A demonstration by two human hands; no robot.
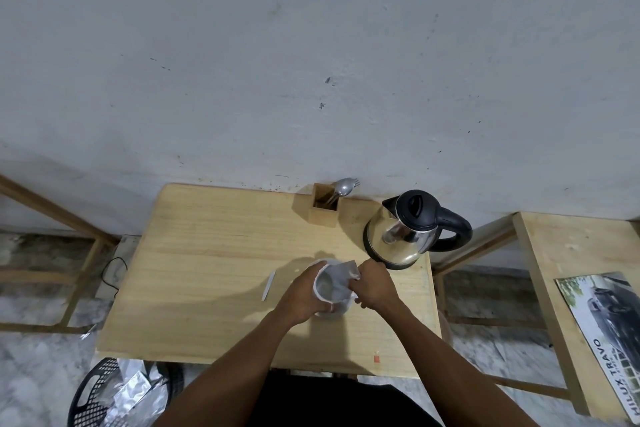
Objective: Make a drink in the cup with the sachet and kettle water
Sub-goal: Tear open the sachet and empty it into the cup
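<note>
A white cup point(329, 305) stands on the wooden table point(207, 270), right of centre. My left hand point(301, 298) wraps around the cup's left side. My right hand point(375, 282) pinches a grey sachet point(341, 279) and holds it tilted over the cup's mouth. The steel kettle point(405, 236) with a black lid and handle stands just behind my right hand, near the table's right edge. What is inside the cup is hidden by the sachet.
A torn white strip point(269, 285) lies on the table left of the cup. A wooden holder point(325, 208) with a spoon and fork stands at the back by the wall. A black basket point(114, 395) with foil wrappers sits on the floor. A second table point(571, 270) stands to the right.
</note>
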